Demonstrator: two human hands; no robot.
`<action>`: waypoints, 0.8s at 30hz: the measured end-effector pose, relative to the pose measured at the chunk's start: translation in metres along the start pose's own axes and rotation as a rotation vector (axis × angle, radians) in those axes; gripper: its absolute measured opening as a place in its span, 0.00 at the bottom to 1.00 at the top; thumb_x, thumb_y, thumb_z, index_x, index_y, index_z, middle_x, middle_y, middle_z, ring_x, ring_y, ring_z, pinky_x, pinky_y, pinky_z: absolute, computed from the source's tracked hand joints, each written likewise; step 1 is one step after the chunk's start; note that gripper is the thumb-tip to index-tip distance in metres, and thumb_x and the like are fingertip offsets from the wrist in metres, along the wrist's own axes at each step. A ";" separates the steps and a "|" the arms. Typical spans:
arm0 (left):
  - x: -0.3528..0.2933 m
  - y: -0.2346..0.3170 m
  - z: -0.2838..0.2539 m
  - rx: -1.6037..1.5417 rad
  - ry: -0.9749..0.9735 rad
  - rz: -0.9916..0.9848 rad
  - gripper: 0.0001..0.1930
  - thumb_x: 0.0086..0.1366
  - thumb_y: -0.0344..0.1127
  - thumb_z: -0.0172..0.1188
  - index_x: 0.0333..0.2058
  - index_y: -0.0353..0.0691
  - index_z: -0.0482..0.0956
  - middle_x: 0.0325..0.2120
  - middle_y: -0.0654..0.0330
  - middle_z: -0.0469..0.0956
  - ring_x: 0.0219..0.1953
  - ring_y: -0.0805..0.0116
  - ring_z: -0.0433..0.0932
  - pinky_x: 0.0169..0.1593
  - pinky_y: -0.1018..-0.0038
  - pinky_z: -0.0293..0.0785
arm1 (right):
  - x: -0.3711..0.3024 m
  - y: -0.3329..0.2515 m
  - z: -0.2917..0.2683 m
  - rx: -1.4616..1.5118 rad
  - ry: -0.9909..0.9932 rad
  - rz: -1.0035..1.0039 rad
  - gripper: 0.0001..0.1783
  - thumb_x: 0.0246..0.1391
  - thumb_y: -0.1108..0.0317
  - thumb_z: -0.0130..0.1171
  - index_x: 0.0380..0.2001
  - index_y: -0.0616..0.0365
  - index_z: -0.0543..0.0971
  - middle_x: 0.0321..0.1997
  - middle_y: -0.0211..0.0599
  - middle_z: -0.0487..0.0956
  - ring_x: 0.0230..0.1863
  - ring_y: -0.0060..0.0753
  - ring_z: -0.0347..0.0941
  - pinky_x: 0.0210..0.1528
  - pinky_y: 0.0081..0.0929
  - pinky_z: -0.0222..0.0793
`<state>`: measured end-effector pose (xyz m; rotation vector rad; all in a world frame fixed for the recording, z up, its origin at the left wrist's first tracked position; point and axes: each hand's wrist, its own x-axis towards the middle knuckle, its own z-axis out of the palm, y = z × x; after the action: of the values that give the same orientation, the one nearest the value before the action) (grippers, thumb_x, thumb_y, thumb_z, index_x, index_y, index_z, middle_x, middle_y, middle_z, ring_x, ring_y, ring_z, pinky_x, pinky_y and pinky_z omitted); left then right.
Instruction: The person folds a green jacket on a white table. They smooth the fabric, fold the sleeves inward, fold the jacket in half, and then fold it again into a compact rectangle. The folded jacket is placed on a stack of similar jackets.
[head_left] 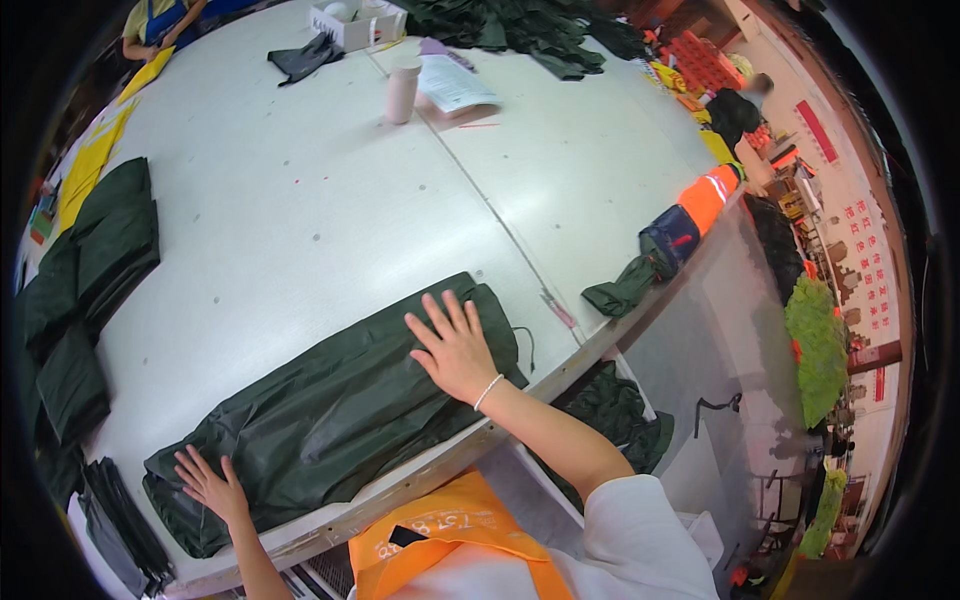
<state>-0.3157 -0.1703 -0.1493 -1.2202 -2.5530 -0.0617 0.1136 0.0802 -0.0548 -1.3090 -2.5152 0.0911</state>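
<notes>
A dark green folded garment of shiny, coated-looking cloth (335, 410) lies lengthwise along the near edge of the white table (300, 230). My left hand (213, 487) rests flat on its left end, fingers spread. Toward its right end my right hand (455, 348) lies palm down, fingers also apart, with a white beaded bracelet (488, 392) at the wrist. Neither hand grips anything. A thin dark cord (528, 345) sticks out beyond the garment's right end.
Dark green folded cloth (110, 240) and a stack of folded pieces (125, 525) line the left side. A pink cup (402, 92), papers (455, 85) and a white box (355, 25) stand farther off. Orange and navy cloth (690, 215) lies on the right edge; another person (160, 25) works far left.
</notes>
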 end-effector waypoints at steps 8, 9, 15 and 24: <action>0.006 -0.040 0.031 -0.087 -0.210 -0.181 0.40 0.61 0.61 0.50 0.63 0.37 0.57 0.64 0.47 0.55 0.66 0.53 0.54 0.64 0.57 0.50 | -0.014 0.020 0.081 0.039 -0.134 0.205 0.38 0.54 0.45 0.53 0.65 0.44 0.58 0.70 0.47 0.51 0.70 0.59 0.41 0.66 0.64 0.36; 0.011 -0.038 0.026 -0.126 -0.229 -0.211 0.41 0.60 0.62 0.52 0.62 0.37 0.57 0.63 0.47 0.55 0.66 0.53 0.54 0.65 0.57 0.50 | -0.015 0.026 0.085 0.080 -0.148 0.210 0.38 0.54 0.46 0.53 0.66 0.44 0.57 0.70 0.46 0.52 0.71 0.57 0.42 0.67 0.62 0.35; 0.029 0.009 -0.023 -0.205 -0.051 -0.053 0.36 0.52 0.50 0.65 0.55 0.35 0.67 0.55 0.43 0.66 0.59 0.47 0.62 0.60 0.54 0.55 | -0.030 0.075 0.039 0.477 0.247 0.397 0.26 0.59 0.61 0.54 0.56 0.66 0.66 0.61 0.50 0.66 0.63 0.49 0.60 0.64 0.37 0.53; -0.050 0.281 -0.064 -0.511 -0.467 0.848 0.45 0.54 0.71 0.50 0.66 0.56 0.52 0.68 0.56 0.43 0.69 0.52 0.40 0.64 0.41 0.36 | -0.038 0.087 0.058 0.228 -0.172 0.867 0.60 0.33 0.39 0.70 0.59 0.74 0.59 0.59 0.65 0.64 0.60 0.61 0.60 0.61 0.43 0.57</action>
<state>-0.0549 -0.0396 -0.1297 -2.6850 -2.1705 -0.2729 0.1858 0.1045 -0.1360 -2.2369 -1.7872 0.6687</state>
